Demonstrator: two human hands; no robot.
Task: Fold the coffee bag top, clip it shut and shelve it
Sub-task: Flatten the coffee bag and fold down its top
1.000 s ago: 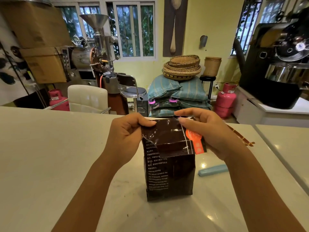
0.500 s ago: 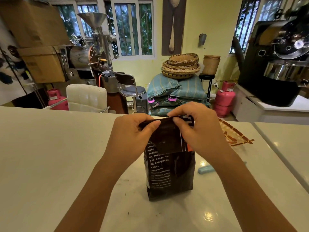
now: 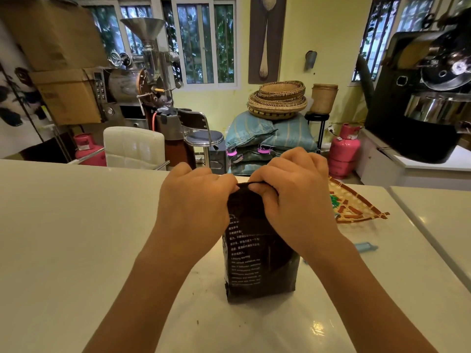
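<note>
I am standing a dark brown glossy coffee bag with white printed text (image 3: 257,261) upright on a white glossy countertop (image 3: 76,225), near the middle. My left hand (image 3: 196,202) and right hand (image 3: 295,197) are both closing around the bag's top edge, pinching it from either side. A light blue plastic clip (image 3: 365,247) is lying to the right, beside a woven fan-shaped mat (image 3: 356,207).

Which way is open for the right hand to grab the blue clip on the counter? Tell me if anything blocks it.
Probably yes. The blue clip lies on the bare counter just right of the coffee bag, nothing over it. But the right hand, like the left hand, is pinching the bag's top and must release first.
</note>
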